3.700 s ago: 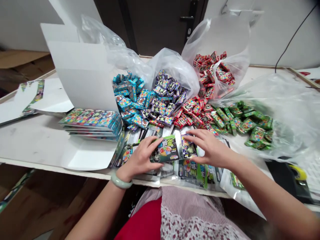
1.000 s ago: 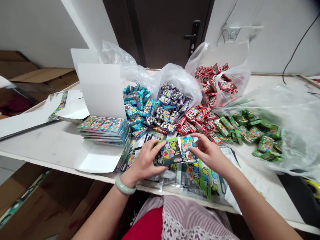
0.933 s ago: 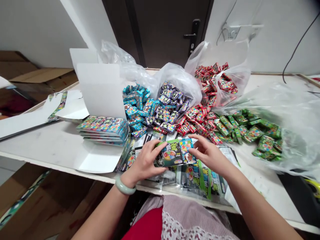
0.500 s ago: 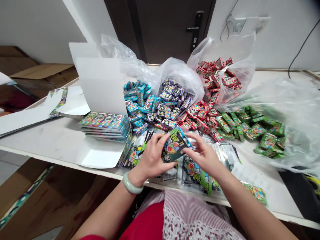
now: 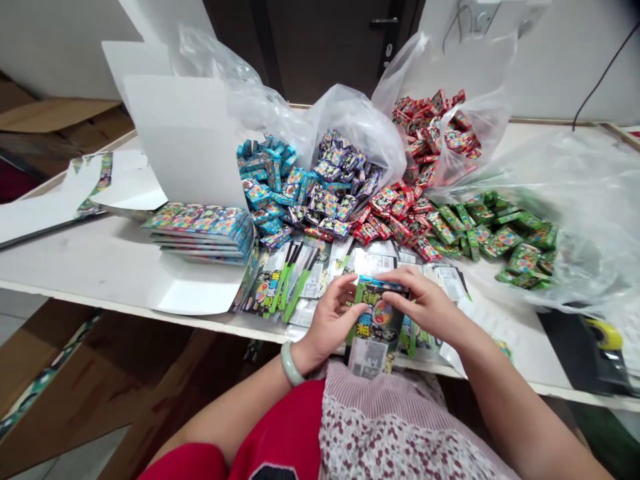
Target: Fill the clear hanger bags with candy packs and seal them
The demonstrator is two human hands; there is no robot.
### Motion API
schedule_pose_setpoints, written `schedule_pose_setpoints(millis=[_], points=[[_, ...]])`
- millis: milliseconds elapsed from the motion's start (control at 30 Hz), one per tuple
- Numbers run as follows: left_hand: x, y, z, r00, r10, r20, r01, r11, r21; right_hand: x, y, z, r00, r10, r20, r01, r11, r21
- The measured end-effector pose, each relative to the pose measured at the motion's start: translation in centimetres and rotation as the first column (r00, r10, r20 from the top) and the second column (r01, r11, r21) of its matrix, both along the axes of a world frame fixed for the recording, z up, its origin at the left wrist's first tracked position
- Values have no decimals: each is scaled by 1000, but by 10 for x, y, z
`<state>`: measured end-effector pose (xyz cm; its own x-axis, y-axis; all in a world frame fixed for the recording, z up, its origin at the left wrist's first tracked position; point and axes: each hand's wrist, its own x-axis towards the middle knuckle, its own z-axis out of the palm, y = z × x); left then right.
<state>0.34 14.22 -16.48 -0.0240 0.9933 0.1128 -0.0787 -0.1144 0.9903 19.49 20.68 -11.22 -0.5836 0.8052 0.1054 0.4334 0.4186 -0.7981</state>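
A black and green printed pouch [image 5: 375, 323] hangs near the table's front edge, between both hands. My left hand [image 5: 333, 323] pinches its left side, a pale bangle on the wrist. My right hand [image 5: 425, 300] has its fingers at the top right of the pouch, where a bit of blue packet shows at the opening. Flat printed pouches [image 5: 267, 287] lie in a row on the table around and behind the hands. Beyond them are piles of small blue packets [image 5: 267, 193], purple packets [image 5: 337, 187], red packets [image 5: 400, 213] and green packets [image 5: 500, 230].
An open white carton [image 5: 187, 140] with stacked colourful sheets [image 5: 200, 230] stands at the left. Clear plastic bags [image 5: 595, 200] spread behind and right of the piles. A yellow tape roll [image 5: 605, 333] lies at the right edge. Cardboard boxes [image 5: 60, 127] stand at far left.
The pouch has moved down and nearer the body, and turned from tilted to upright with its length showing. Both hands moved with it. The camera view has tilted down.
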Motion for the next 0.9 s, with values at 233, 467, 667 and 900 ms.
schedule_pose_setpoints(millis=[233, 467, 667, 900], points=[[-6, -8, 3, 993, -102, -57, 101, 994, -30, 4, -8, 3, 992, 102, 68, -98, 994, -57], [-17, 3, 2, 989, -137, -54, 136, 990, -32, 1, -30, -26, 965, -246, -94, 246, 969, -10], [-23, 7, 5, 964, -247, -101, 250, 968, 16, -3, -36, -37, 952, -257, -168, 232, 961, -153], [-29, -3, 7, 947, -280, -161, 292, 955, 59, 2, -32, -27, 996, -63, -67, 54, 991, -125]])
